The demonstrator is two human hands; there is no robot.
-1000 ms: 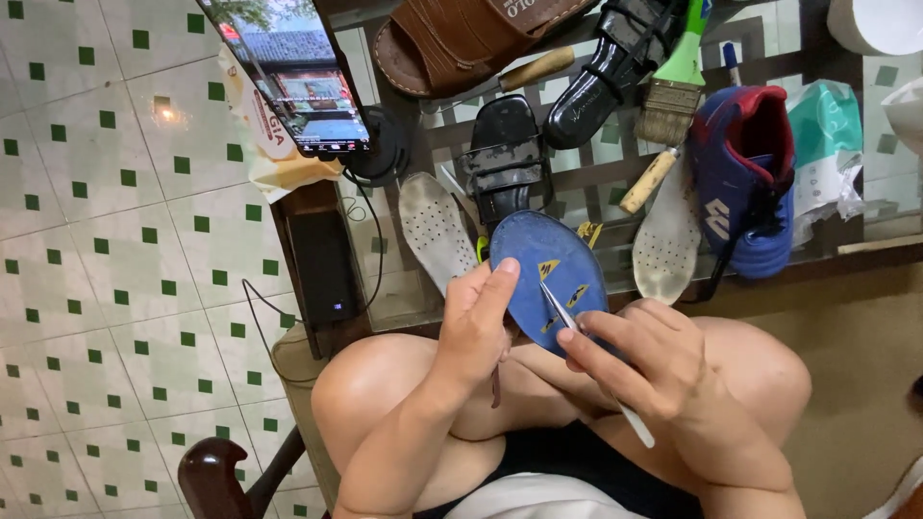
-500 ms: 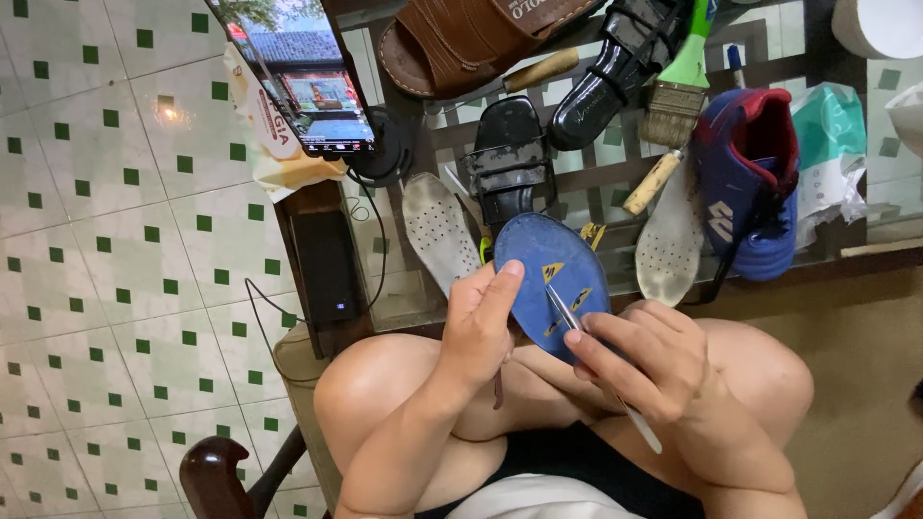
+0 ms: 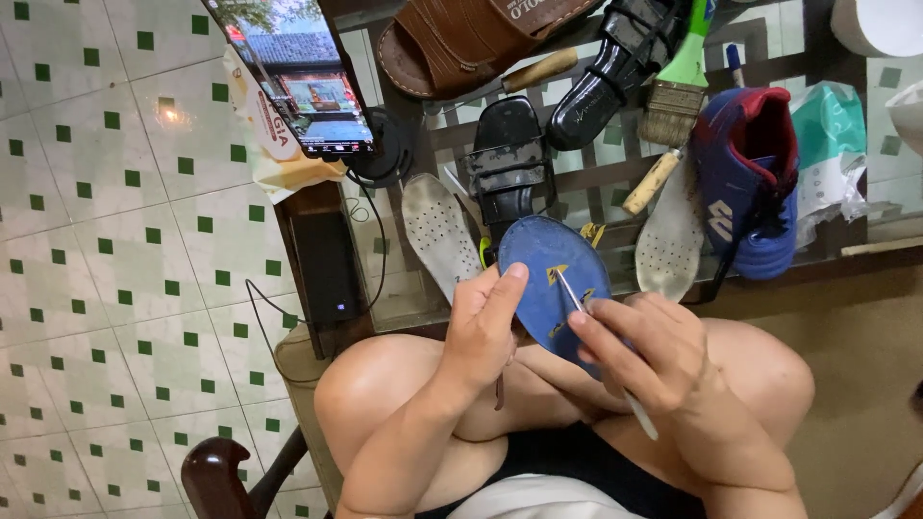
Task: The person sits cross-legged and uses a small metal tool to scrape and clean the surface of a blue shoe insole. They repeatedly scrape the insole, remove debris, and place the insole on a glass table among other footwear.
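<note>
My left hand (image 3: 486, 327) is curled shut around the edge of the blue shoe sole (image 3: 550, 274) over my knees. My right hand (image 3: 639, 351) pinches a thin metal tool (image 3: 577, 293), its tip on the sole. Yellow scraps remain on it, so I judge the cleaning partly done. On the table: two pale insoles (image 3: 437, 231), one blue shoe (image 3: 745, 183), one brush (image 3: 678, 91).

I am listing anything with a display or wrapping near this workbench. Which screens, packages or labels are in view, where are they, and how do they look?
Phone screen: propped at the table's left edge, lit, showing a roofed building.
Paper package: beneath the phone, cream with orange print.
Plastic bag: far right on the table, crumpled, teal and white.
</note>
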